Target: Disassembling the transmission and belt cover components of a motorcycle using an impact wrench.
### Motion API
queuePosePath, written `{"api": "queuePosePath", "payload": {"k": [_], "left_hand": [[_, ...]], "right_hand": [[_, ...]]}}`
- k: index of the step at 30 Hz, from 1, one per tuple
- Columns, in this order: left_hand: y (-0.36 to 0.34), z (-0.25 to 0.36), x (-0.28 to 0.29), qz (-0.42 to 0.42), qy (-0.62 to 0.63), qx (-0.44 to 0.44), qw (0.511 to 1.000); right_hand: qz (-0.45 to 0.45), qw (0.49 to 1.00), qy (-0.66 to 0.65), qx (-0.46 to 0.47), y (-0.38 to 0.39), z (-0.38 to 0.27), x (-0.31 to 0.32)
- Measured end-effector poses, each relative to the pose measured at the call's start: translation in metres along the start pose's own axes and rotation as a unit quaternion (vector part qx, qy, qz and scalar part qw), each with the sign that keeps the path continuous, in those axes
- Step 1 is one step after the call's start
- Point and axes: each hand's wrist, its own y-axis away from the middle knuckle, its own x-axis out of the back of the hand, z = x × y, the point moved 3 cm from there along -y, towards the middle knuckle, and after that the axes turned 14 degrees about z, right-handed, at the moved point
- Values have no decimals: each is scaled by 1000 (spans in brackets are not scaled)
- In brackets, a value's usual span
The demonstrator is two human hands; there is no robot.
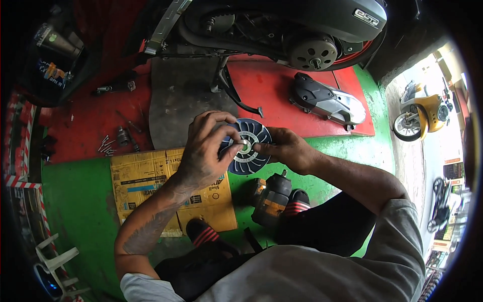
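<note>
A dark blue finned disc [251,158] with a silver hub is held up at chest height, facing up. My left hand [206,143] is at its left side, thumb and forefinger pinching a small pale metal ring or nut [244,143] at the hub. My right hand [287,151] grips the disc's right side, thumb near the centre. Below the disc, a black and yellow power impact wrench [271,201] stands on the green floor [80,211].
Above is a scooter [251,25] with an exposed clutch bell [311,53] and stand. A cover [327,100], dark mat [181,90] and scattered tools [121,138] lie on the red platform [261,85]. Yellow cardboard [141,194] lies below; a plastic chair [55,261] is left, parked scooters [422,116] right.
</note>
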Motion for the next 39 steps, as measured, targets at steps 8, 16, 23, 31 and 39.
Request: {"api": "queuePosePath", "payload": {"k": [8, 16, 23, 31, 39], "left_hand": [[8, -31, 29, 175, 414, 272, 851], [39, -17, -18, 43, 444, 376, 812], [43, -13, -30, -11, 434, 399, 808], [41, -22, -33, 4, 451, 427, 784], [43, -41, -40, -3, 411, 434, 802]], "right_hand": [[-25, 996, -89, 7, -1, -5, 10], [-202, 876, -431, -77, -8, -8, 10], [-462, 718, -508, -114, 0, -22, 18], [-505, 725, -464, -68, 5, -30, 19], [-78, 974, -203, -60, -24, -21, 92]]}}
